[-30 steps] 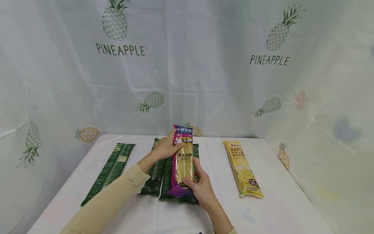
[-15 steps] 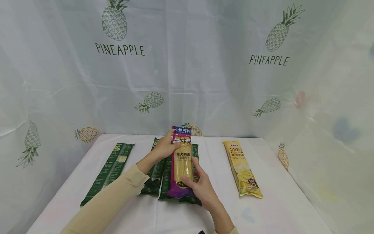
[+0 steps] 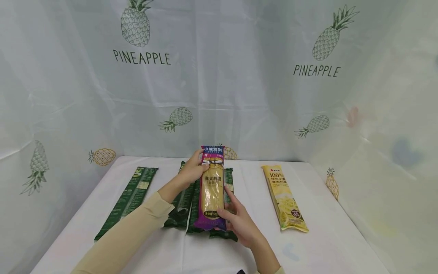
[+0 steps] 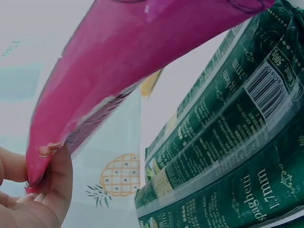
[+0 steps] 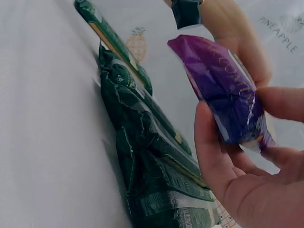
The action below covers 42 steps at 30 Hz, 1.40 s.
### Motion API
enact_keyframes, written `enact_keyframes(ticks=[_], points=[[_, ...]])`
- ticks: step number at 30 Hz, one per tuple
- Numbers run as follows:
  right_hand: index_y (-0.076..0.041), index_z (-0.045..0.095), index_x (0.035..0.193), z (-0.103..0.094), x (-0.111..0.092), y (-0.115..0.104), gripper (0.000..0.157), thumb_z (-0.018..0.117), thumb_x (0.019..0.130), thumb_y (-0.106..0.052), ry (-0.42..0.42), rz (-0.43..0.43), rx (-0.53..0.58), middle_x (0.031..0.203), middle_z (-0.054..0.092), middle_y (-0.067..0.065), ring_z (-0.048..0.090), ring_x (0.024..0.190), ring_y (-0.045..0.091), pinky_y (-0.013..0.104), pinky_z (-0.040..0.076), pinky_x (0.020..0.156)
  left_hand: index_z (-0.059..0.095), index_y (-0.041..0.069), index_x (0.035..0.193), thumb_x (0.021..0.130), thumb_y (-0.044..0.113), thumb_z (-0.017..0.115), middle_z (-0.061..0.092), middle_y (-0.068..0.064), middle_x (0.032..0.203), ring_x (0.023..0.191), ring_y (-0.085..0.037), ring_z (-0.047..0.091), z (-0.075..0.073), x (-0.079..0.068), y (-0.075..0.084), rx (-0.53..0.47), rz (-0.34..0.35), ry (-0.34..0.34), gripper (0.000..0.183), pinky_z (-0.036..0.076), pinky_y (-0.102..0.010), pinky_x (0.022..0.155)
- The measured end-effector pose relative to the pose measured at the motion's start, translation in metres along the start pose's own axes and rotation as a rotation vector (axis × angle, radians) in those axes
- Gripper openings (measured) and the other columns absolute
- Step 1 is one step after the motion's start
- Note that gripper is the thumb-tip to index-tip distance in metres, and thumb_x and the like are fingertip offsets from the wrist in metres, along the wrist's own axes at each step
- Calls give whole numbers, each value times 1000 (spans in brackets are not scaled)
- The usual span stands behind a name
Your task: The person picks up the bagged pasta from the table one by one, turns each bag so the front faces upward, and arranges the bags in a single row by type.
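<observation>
Both hands hold one pink-and-purple pack of spaghetti [image 3: 213,182] above several green spaghetti packs [image 3: 181,211] in the middle of the table. My left hand [image 3: 192,169] grips its upper left edge, thumb on the front. Lower down, my right hand [image 3: 237,219] holds the right side near the purple end. In the left wrist view, the pink back of the pack [image 4: 118,61] arches over the green packs [image 4: 213,142], and fingers pinch its edge. The right wrist view has the purple end [image 5: 228,95] between thumb and fingers, clear of the green packs [image 5: 142,137].
A single green spaghetti pack [image 3: 128,201] lies slanted at the left of the white-covered table [image 3: 273,251]. On the right lies a yellow pasta pack [image 3: 284,198]. A pineapple-print curtain [image 3: 232,76] hangs behind and along the sides.
The pink-and-purple pack has tilted to face the head camera more, its lower end rising slightly. My right hand has shifted a little right along its lower edge; both hands keep hold.
</observation>
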State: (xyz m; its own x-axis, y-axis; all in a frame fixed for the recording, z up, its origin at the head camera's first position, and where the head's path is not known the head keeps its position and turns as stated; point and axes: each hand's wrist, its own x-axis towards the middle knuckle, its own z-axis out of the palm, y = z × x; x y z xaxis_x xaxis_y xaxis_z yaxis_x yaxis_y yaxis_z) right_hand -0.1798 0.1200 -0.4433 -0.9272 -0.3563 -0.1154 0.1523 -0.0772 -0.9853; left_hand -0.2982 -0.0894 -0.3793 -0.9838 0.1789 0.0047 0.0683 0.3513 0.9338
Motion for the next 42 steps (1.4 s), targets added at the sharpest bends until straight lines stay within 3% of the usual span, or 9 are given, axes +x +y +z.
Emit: enact_keyframes(ticks=[4, 12, 21, 29, 37, 42], points=[[-36, 20, 171, 0, 0, 3, 86, 71, 103, -19, 39, -39, -51, 137, 57, 21, 69, 99, 21, 29, 58, 75, 17, 21, 172, 112, 21, 57, 46, -25, 161, 142, -43, 53, 2, 1, -3, 11, -4, -14, 72, 41, -63, 115], [-33, 24, 171, 1, 0, 3, 87, 72, 101, -14, 95, -74, -110, 124, 58, 19, 62, 89, 18, 24, 51, 65, 18, 22, 172, 110, 29, 61, 44, -25, 163, 144, -43, 51, 3, 3, -10, 41, 3, -33, 75, 43, -63, 114], [-30, 25, 171, 3, -4, 2, 86, 70, 101, -8, 123, -119, -100, 128, 53, 20, 70, 103, 24, 33, 62, 85, 21, 25, 172, 110, 35, 61, 58, -20, 150, 133, -39, 60, 3, 4, -15, 78, 3, -39, 74, 48, -61, 109], [-25, 26, 171, 3, -5, 2, 85, 70, 101, -6, 156, -157, -123, 124, 52, 19, 68, 100, 22, 30, 60, 86, 27, 15, 169, 112, 26, 57, 65, -19, 136, 120, -33, 68, 3, 7, -18, -142, -42, -68, 65, 55, -53, 103], [-29, 27, 171, -1, -6, -5, 85, 73, 101, -13, 131, -89, -162, 133, 57, 20, 64, 105, 26, 35, 58, 88, 35, 15, 166, 111, 21, 60, 72, -13, 124, 109, -25, 70, 4, 2, -18, -127, -15, -9, 61, 56, -49, 99], [-30, 23, 172, -3, -7, -2, 87, 72, 102, -16, 121, -74, -181, 130, 59, 20, 64, 105, 27, 36, 58, 89, 40, 18, 164, 110, 21, 62, 75, -10, 118, 106, -25, 69, 10, 0, -17, -103, 15, 45, 59, 55, -51, 97]])
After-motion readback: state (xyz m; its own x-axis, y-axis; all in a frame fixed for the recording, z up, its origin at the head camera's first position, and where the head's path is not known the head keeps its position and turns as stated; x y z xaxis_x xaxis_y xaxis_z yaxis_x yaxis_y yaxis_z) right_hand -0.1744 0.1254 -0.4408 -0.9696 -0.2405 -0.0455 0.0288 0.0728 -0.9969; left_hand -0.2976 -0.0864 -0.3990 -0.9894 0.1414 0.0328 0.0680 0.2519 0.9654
